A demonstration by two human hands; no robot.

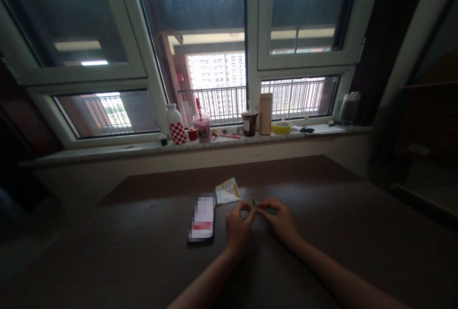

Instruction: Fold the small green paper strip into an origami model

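Note:
Between my fingertips, over the middle of the table, is a small pale-green piece that looks like folded paper; its exact kind is too small to make out. My left hand pinches it from the left with thumb and fingers. From the other side, my right hand has its thumb and fingers closed on its right edge. Just beyond my left hand lies a printed leaflet or packet, white with yellow and green edges. A phone with a lit, blurred screen rests left of my left hand.
The dark table reaches toward a window wall. Along the stone sill stand a checkered bottle, a pink cup with a straw, a dark cup, a tan flask, yellow tape and scissors.

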